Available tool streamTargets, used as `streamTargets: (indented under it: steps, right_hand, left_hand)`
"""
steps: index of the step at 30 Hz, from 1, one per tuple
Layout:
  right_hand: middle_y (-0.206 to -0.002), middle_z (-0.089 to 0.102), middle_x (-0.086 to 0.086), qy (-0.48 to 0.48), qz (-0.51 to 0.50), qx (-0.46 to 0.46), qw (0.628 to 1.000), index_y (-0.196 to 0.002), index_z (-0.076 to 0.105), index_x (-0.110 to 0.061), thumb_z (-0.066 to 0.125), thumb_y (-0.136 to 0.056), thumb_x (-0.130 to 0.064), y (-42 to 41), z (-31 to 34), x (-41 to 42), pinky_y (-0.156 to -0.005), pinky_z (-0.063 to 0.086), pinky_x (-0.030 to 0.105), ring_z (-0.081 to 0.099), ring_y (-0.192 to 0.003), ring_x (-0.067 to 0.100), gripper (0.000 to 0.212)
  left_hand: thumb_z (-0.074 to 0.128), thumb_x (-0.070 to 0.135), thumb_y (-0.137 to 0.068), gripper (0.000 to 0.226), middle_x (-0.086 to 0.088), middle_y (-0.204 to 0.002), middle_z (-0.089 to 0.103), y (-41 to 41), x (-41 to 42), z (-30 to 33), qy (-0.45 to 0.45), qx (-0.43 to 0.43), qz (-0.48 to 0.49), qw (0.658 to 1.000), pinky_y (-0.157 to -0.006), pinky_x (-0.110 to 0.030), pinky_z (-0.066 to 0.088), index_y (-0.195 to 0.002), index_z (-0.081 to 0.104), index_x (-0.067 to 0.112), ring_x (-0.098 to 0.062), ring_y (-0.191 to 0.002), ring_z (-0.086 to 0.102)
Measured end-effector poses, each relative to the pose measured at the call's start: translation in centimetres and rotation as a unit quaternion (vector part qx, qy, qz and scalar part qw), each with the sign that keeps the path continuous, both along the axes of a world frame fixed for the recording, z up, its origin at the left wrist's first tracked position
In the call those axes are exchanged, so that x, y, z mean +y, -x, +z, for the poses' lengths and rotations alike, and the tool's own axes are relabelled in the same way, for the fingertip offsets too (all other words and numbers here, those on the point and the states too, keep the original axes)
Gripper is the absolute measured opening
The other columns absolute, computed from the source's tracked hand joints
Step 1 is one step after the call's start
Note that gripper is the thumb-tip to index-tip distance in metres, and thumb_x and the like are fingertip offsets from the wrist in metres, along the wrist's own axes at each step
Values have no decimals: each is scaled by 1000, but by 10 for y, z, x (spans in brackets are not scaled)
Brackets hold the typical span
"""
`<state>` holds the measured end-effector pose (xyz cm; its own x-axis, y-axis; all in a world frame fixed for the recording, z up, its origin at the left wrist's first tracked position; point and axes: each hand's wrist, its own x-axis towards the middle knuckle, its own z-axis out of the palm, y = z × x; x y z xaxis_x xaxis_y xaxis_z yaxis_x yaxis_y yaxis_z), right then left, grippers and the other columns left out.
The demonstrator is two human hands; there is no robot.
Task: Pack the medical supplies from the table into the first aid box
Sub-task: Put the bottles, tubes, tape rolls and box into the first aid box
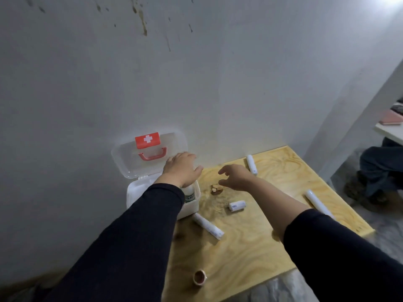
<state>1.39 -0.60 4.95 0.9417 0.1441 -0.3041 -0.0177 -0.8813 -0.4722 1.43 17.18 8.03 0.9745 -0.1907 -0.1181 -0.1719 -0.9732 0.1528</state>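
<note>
The white first aid box (137, 194) stands at the table's left back corner, its clear lid (128, 159) with a red cross swung up against the wall. My left hand (180, 168) hovers palm down over the box with fingers spread. A white bottle with a green label (189, 194) stands in the box under my palm, its top hidden. My right hand (236, 177) is open with curled fingers above a small brown item (216, 189). White bandage rolls lie on the table: a short one (237, 205) and long ones (208, 226), (251, 165), (315, 201).
A brownish tape roll (200, 277) sits near the front edge of the plywood table (250, 253). The wall runs close behind the box. At the right, another person's leg and shoes (379, 173) are beside the table, below a white surface with a pink book (390, 119).
</note>
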Motion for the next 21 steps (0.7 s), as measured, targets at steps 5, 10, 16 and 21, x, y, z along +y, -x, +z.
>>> streamTargets:
  steps: [5, 10, 16, 21]
  right_hand:
    - [-135, 56, 11, 31, -83, 9, 996, -133, 54, -15, 60, -90, -26, 3, 3, -81, -99, 44, 32, 53, -123, 25, 45]
    - [-133, 59, 6, 59, -159, 9, 985, -126, 59, -20, 57, -88, -14, 5, -19, -167, -87, 49, 31, 59, -114, 24, 39]
    - [-122, 61, 6, 115, -225, 36, 967, -125, 56, -26, 49, -91, -12, 28, -73, -235, -72, 47, 33, 61, -104, 28, 38]
    - [-116, 57, 6, 107, -206, 10, 973, -119, 55, -29, 42, -94, -10, 17, -97, -248, -63, 46, 34, 61, -93, 29, 34]
  left_hand:
    - [43, 44, -99, 55, -1, -153, 42, -13, -76, -12, -2, 71, -67, 995, -112, -39, 32, -148, 41, 19, -23, -140, 39]
    - [47, 44, -94, 57, 0, -149, 48, -22, -137, -38, 28, 142, -55, 988, -107, -40, 42, -146, 43, 23, -26, -133, 48]
    - [48, 38, -95, 52, 0, -144, 52, -31, -181, -67, 45, 179, -57, 981, -101, -36, 44, -145, 45, 24, -24, -126, 53]
    - [49, 39, -95, 52, -2, -138, 55, -44, -198, -84, 41, 192, -44, 980, -95, -35, 47, -144, 46, 22, -24, -120, 56]
